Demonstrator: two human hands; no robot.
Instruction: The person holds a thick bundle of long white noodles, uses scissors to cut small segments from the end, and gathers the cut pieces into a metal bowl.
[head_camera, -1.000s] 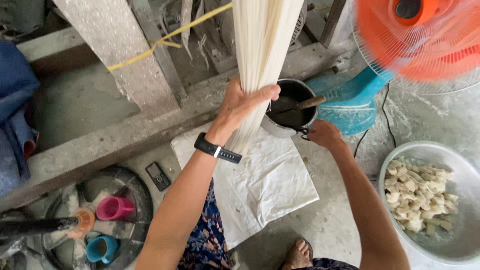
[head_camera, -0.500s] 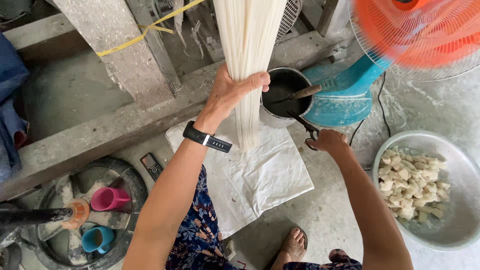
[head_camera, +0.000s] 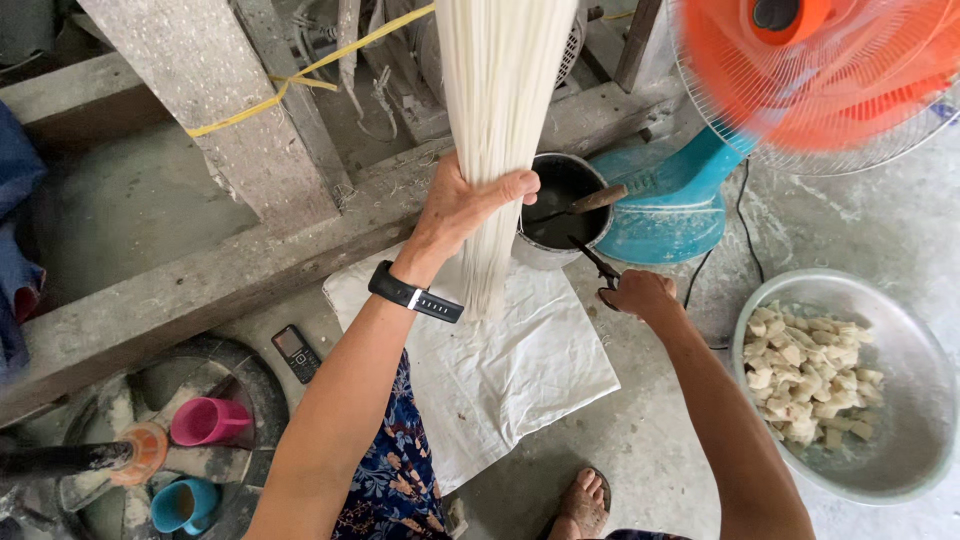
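A thick bundle of long white noodle strands (head_camera: 497, 120) hangs down from above. My left hand (head_camera: 460, 205), with a black watch on its wrist, is closed around the bundle a little above its loose ends. Those ends dangle over a white woven sack (head_camera: 520, 370) spread on the floor. To the right, my right hand (head_camera: 640, 295) grips the handles of dark scissors (head_camera: 592, 262), whose blades point up toward a dark metal pot (head_camera: 560, 190). A wooden-handled tool (head_camera: 598, 198) rests in that pot.
An orange fan with a blue base (head_camera: 690, 200) stands at the right. A metal basin of pale dough lumps (head_camera: 880, 400) sits at the lower right. A black phone (head_camera: 297, 352) lies left of the sack. Pink (head_camera: 205, 420) and blue (head_camera: 180, 505) cups stand lower left.
My right hand has drawn back from the pot's rim, down and toward me, with the scissors in it. My left hand has stayed closed on the noodle bundle.
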